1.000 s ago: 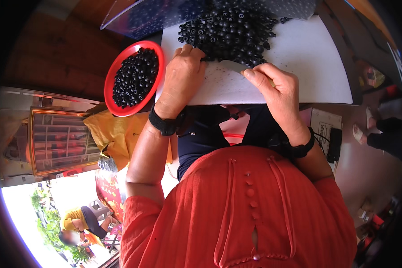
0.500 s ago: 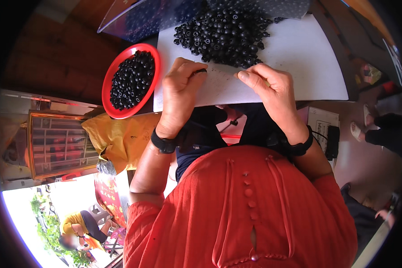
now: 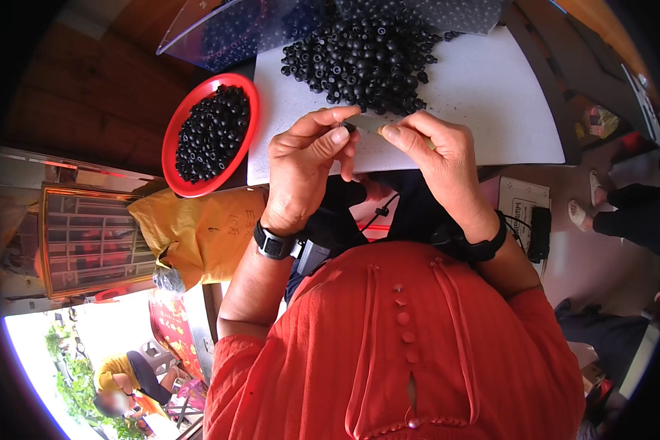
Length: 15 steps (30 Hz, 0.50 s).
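Over the white board (image 3: 506,110), my left hand (image 3: 301,161) pinches a small black rounded piece (image 3: 349,127) between thumb and fingertips. My right hand (image 3: 444,150) is closed on a thin, flat, pale blade (image 3: 369,122), whose tip reaches toward that piece; its other end is mostly hidden in my fingers. A heap of small black cap-like pieces (image 3: 359,59), several with hollow openings, lies just beyond my hands. To the left, a red round tray (image 3: 170,139) holds more black pieces (image 3: 216,136).
A clear plastic sheet or bin wall (image 3: 213,33) stands behind the heap. Below the red tray hangs a yellow bag (image 3: 191,235). A white box (image 3: 524,202) is under the board's right side. Another person in yellow (image 3: 121,372) sits at lower left.
My left hand has turned and opened up toward the right, bringing the black piece into view near the blade. My right hand has shifted slightly left.
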Motion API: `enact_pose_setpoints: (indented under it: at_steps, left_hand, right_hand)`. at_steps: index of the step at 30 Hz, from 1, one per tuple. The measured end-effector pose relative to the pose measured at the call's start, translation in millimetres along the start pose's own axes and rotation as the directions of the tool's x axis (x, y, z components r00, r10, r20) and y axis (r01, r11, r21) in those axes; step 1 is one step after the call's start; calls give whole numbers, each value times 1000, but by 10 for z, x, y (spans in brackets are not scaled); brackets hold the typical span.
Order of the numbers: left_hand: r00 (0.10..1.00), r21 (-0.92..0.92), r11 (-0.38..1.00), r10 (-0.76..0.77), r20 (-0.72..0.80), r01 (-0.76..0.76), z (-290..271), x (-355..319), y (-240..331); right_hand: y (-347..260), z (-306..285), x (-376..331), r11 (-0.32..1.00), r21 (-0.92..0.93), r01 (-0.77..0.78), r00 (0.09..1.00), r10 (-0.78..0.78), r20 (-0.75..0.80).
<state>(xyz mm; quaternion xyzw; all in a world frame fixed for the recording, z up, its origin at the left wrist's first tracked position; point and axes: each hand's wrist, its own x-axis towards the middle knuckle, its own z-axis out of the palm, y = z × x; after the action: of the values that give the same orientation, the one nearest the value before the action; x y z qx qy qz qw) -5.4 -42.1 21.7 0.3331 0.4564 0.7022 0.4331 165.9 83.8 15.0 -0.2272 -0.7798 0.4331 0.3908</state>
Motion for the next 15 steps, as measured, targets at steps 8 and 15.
enact_pose_setpoints:
  at_steps: [8, 15]
  left_hand:
    - [998, -85, 995, 60, 33, -57, -49, 28, -68]
    - [998, -37, 997, 66, 20, -66, -29, 13, -86]
  right_hand:
    - [14, -5, -10, 999, 27, -31, 999, 31, -22]
    - [-13, 16, -6, 999, -49, -2, 1000, 1, -19]
